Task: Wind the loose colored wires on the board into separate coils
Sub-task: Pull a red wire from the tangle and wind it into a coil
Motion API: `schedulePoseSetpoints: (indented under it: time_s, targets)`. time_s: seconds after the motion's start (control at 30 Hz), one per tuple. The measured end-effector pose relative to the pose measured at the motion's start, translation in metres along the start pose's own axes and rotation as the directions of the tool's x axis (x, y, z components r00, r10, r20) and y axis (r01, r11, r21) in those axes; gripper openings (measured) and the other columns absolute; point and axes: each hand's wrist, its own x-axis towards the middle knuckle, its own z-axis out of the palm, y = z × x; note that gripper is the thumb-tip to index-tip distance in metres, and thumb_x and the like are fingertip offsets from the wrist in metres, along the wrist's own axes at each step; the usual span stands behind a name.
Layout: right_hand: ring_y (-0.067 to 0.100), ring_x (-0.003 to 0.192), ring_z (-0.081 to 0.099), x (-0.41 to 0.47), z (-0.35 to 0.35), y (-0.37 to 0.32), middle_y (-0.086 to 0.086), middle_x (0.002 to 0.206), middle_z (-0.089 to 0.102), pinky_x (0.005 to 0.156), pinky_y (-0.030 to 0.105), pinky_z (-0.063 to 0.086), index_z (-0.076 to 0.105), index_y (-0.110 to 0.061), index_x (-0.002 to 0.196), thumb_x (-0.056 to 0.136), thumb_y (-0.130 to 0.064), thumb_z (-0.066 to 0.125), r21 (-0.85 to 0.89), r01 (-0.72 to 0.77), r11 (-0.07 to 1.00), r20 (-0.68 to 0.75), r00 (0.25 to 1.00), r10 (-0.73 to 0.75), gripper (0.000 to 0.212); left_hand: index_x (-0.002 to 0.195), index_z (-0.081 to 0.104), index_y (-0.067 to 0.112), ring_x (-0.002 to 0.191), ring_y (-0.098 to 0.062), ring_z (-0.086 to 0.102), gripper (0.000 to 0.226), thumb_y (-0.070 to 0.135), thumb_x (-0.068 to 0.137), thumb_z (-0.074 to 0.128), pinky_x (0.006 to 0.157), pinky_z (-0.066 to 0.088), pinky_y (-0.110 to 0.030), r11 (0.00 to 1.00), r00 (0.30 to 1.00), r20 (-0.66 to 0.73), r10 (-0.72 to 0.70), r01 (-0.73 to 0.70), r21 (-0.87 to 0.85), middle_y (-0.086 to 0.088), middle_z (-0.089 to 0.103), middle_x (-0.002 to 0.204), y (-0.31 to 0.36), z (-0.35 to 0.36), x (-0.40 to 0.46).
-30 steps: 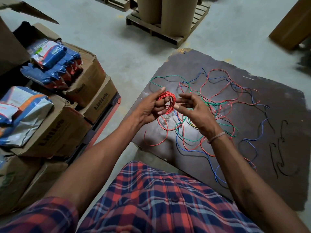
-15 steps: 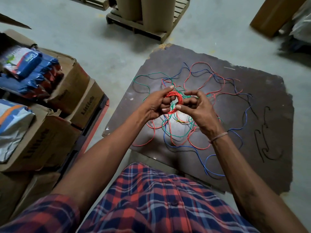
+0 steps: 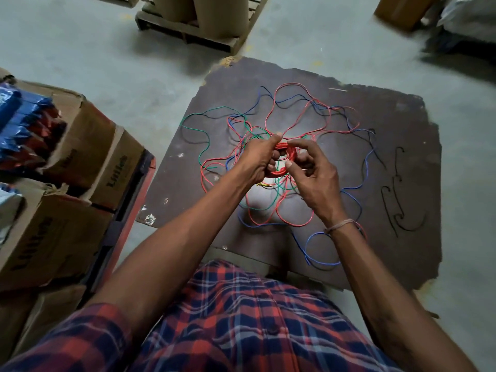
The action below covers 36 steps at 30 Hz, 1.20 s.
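The red coil (image 3: 284, 161) sat between both hands, held up over the middle of the dark board (image 3: 397, 146), so that its loops kept their round shape while more wire could be fed on. The left hand (image 3: 259, 163) had its grip clamped on the coil, thumb over the top and fingers curled underneath, seemingly as the anchor. The right hand (image 3: 312, 173) pinched the coil's near edge between thumb and forefinger, probably to lay the next turn in place. A red strand ran down from the coil into the tangle of loose wires (image 3: 308, 114), red, blue and green, spread across the board; none of those looked wound yet. To the left, stacked cardboard boxes (image 3: 88, 146) carried print that seemed to read "Little's", too blurred to be sure.
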Motion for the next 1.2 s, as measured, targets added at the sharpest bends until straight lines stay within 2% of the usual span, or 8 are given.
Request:
schedulePoseSetpoints:
  time_s: [0.27,0.37,0.5,0.77,0.9,0.97,1.1,1.2]
  targets:
    - [0.007,0.065,0.060,0.002,-0.021,0.017,-0.007,0.073,0.067,0.060,0.021,0.043,0.070,-0.020,0.105,0.097,-0.022,0.068,0.020,-0.048,0.999,-0.211,0.976,0.051,0.008,0.076,0.046,0.016,0.035,-0.005,0.022,0.042,0.046,0.104,0.052,0.036,0.021,-0.016,0.998,0.996,0.088,0.002,0.003,-0.055,0.006,0.034,0.047,-0.010,0.037,0.001]
    - [0.021,0.065,0.060,0.006,-0.034,0.028,0.003,0.073,0.068,0.058,0.036,0.045,0.069,-0.020,0.105,0.098,-0.024,0.067,0.062,-0.077,0.995,-0.235,0.968,0.089,0.008,0.083,0.051,0.012,0.036,-0.003,0.024,0.039,0.048,0.100,0.055,0.039,0.028,-0.018,0.991,0.963,0.269,-0.020,0.054,-0.120,0.006,0.034,0.054,-0.008,0.044,0.002]
    - [0.034,0.077,0.068,0.004,-0.055,0.041,0.008,0.081,0.072,0.069,0.050,0.054,0.067,-0.019,0.105,0.098,-0.024,0.068,0.147,-0.106,0.983,-0.248,0.958,0.140,0.008,0.095,0.052,0.011,0.043,-0.001,0.028,0.019,0.026,0.107,0.052,0.046,0.033,-0.016,0.999,0.922,0.386,0.037,-0.024,-0.040,0.006,0.041,0.062,-0.014,0.056,0.002]
    - [0.010,0.079,0.068,-0.012,-0.090,0.072,0.001,0.085,0.073,0.073,0.028,0.050,0.067,-0.020,0.116,0.102,-0.023,0.064,0.148,-0.169,0.974,-0.230,0.952,0.200,0.015,0.084,0.048,0.015,0.043,-0.005,0.035,0.021,0.011,0.103,0.056,0.044,0.037,-0.018,0.992,0.937,0.330,0.116,-0.093,-0.084,-0.001,0.049,0.063,-0.044,0.096,0.016]
    - [0.002,0.084,0.065,-0.020,-0.115,0.101,-0.006,0.094,0.072,0.081,0.019,0.051,0.064,-0.035,0.135,0.102,-0.029,0.064,0.056,-0.214,0.975,-0.131,0.967,0.220,0.034,0.082,0.046,0.015,0.045,-0.007,0.033,0.024,0.008,0.102,0.056,0.046,0.030,-0.019,0.991,0.956,0.264,0.131,-0.121,-0.052,-0.001,0.048,0.062,-0.054,0.106,0.025]
    - [0.006,0.091,0.068,-0.022,-0.133,0.128,-0.005,0.097,0.073,0.088,0.021,0.053,0.069,-0.031,0.129,0.098,-0.029,0.068,-0.054,-0.280,0.958,-0.230,0.937,0.261,0.031,0.080,0.046,0.015,0.045,-0.007,0.034,0.025,0.008,0.102,0.057,0.046,0.031,-0.020,0.992,0.962,0.243,0.125,-0.123,-0.025,-0.001,0.049,0.062,-0.058,0.105,0.030]
    - [0.037,0.102,0.062,-0.025,-0.172,0.200,0.013,0.102,0.069,0.101,0.035,0.037,0.077,-0.013,0.098,0.088,-0.021,0.069,-0.324,-0.575,0.752,-0.519,0.772,0.366,0.015,0.081,0.048,0.015,0.045,-0.007,0.035,0.024,0.010,0.101,0.059,0.046,0.034,-0.020,0.994,0.966,0.237,0.106,-0.108,-0.004,-0.002,0.050,0.065,-0.064,0.103,0.036]
    - [0.040,0.113,0.052,-0.026,-0.185,0.224,0.015,0.112,0.064,0.099,0.038,0.037,0.076,-0.014,0.097,0.087,-0.023,0.069,-0.442,-0.689,0.574,-0.565,0.711,0.418,0.015,0.084,0.051,0.014,0.045,-0.007,0.035,0.020,0.010,0.102,0.059,0.047,0.036,-0.020,0.995,0.958,0.271,0.098,-0.098,-0.013,-0.004,0.052,0.067,-0.066,0.102,0.035]
